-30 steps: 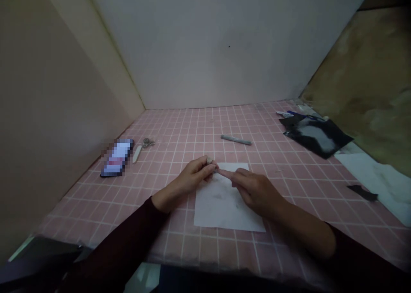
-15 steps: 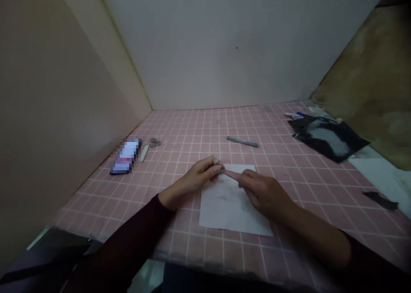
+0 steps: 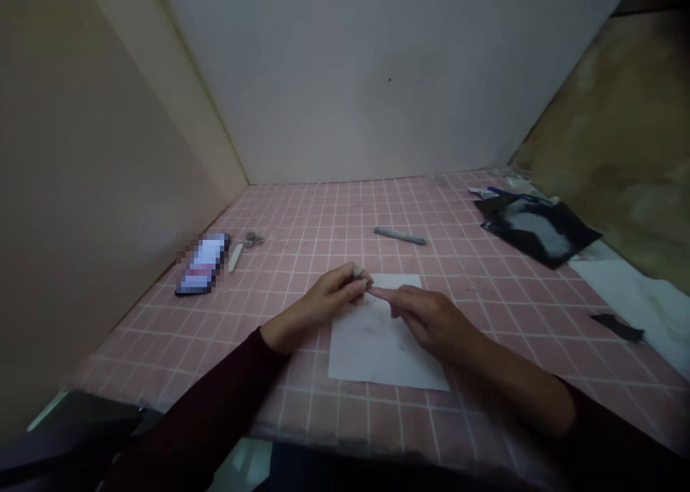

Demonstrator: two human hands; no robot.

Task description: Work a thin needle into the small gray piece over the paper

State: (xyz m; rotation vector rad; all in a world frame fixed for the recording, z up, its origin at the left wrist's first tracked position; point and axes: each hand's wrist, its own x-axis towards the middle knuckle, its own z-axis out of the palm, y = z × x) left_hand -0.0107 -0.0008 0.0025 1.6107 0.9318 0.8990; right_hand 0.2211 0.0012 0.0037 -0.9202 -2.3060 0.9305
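Dim, flat light leaves the sleeves (image 3: 215,398) nearly black in the lower corners. Detail softens around the left hand (image 3: 334,291), mid-frame; coarse pixelation covers the bright phone (image 3: 203,264), left.

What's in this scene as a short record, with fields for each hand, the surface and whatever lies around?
Left hand: hand curled above the paper's far end; whatever it pinches is too small to identify
Right hand: hand with forefinger extended to the left fingertips; contact unclear
Under hands: white paper, smudged grey
Surface: pink tablecloth, white grid
Beyond paper: grey stick
Left side: phone, pixelated; pale strip
Right side: black sheet, whitish patch; dark scrap
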